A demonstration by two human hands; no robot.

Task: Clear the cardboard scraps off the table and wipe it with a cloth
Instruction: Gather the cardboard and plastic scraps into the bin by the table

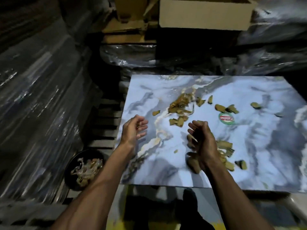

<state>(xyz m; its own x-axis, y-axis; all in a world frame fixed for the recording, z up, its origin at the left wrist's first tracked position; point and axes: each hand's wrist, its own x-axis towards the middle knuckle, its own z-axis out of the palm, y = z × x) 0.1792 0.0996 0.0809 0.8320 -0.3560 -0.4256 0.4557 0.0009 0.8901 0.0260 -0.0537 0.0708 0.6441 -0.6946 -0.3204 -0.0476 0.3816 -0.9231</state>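
Brown cardboard scraps lie scattered over a blue-white marbled table top (257, 146). One heap of cardboard scraps (180, 105) sits near the middle, and a second cluster of scraps (226, 156) lies under and right of my right hand. My left hand (134, 130) hovers above the table's left edge, fingers loosely curled, holding nothing. My right hand (201, 140) hangs over the near scraps with fingers relaxed and pointing left; whether it holds a scrap I cannot make out. No cloth shows anywhere.
A round green and red sticker (226, 119) is on the table. On the floor to the left stands a dark round bin (73, 173) with scraps inside. Plastic-wrapped stacks (33, 97) rise at left and behind, and a cardboard box (206, 15) sits at the back.
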